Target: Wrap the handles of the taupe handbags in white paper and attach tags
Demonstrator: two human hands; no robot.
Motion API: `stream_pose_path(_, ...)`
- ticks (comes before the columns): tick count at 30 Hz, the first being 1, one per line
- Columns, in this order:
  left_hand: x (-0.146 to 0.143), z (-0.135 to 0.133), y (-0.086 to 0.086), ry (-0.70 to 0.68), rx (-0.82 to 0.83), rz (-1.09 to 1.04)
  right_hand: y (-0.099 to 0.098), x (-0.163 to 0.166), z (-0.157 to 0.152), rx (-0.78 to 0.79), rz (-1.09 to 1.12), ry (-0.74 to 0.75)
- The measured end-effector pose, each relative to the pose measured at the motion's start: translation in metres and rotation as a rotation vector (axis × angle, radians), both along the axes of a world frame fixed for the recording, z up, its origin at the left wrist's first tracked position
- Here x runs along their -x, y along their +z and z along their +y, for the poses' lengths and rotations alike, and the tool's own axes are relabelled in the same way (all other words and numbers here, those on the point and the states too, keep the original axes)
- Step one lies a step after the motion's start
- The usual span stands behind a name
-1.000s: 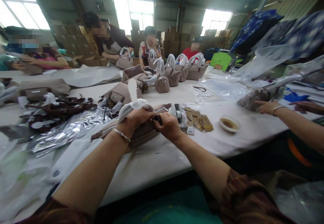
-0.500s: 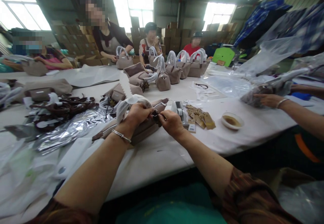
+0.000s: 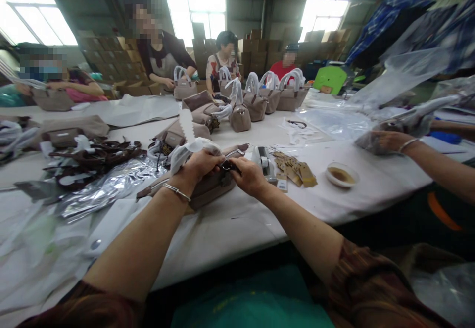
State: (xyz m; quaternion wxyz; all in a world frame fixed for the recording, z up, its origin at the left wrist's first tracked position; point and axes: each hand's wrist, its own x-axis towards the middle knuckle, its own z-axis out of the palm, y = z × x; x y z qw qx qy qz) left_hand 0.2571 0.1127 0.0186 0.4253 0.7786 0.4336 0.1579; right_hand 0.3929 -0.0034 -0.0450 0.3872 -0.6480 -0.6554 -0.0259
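A taupe handbag [image 3: 213, 189] lies on the table in front of me, its handle wrapped in white paper [image 3: 193, 149]. My left hand [image 3: 202, 165] is closed at the bag's upper edge, pinching beside a dark metal ring [image 3: 226, 165]. From the right, my right hand [image 3: 248, 174] is closed on a dark strap end with a metal clasp at that ring. Fingers hide much of the small hardware. Just beyond my right hand stands a grey tape dispenser [image 3: 262, 160], with brown cardboard tags [image 3: 297, 167] next to it.
Brown straps [image 3: 100, 157] and clear plastic [image 3: 107, 184] lie at left. Several finished-looking handbags [image 3: 254, 105] stand farther back. A bowl of brown liquid [image 3: 340, 174] sits at right, near a co-worker's hand [image 3: 389, 141] on a plastic-covered bag. Other people stand across the table.
My right hand has shifted slightly left and up, its fingers now closer to the left hand at the ring. Across the table, one person has lowered a hand from near the head.
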Motion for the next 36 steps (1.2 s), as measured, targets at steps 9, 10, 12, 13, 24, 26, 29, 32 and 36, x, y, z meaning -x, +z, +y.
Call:
stream_pose_path(9, 0.003, -0.003, -0.014, -0.006, 0.099, -0.137, -0.006, 0.006, -0.005, -0.098, 0.18, -0.07)
stream_pose_path(10, 0.003, -0.004, -0.016, -0.008, 0.093, -0.15, -0.005, 0.009, -0.004, -0.094, 0.204, -0.079)
stream_pose_path(12, 0.005, -0.004, -0.02, -0.024, 0.074, -0.161, -0.004, 0.014, -0.001, -0.076, 0.269, -0.105)
stream_pose_path(13, 0.006, -0.005, -0.022, -0.032, 0.07, -0.168, -0.003, 0.015, 0.001, -0.059, 0.318, -0.125)
stream_pose_path(24, 0.015, -0.014, -0.031, -0.05, 0.033, -0.341, -0.014, 0.048, 0.014, -0.023, 1.247, -0.241)
stream_pose_path(26, 0.017, -0.015, -0.029, -0.1, 0.03, -0.324, -0.016, 0.056, 0.016, -0.061, 1.353, -0.238)
stream_pose_path(29, 0.021, -0.018, -0.024, -0.137, -0.042, -0.269, -0.017, 0.058, 0.016, -0.097, 1.243, -0.245)
stream_pose_path(32, 0.021, -0.024, -0.017, -0.091, -0.165, -0.203, -0.017, 0.054, 0.011, -0.133, 1.036, -0.249)
stream_pose_path(36, 0.014, -0.035, -0.013, 0.041, -0.368, -0.048, -0.015, 0.05, 0.004, -0.161, 0.787, -0.277)
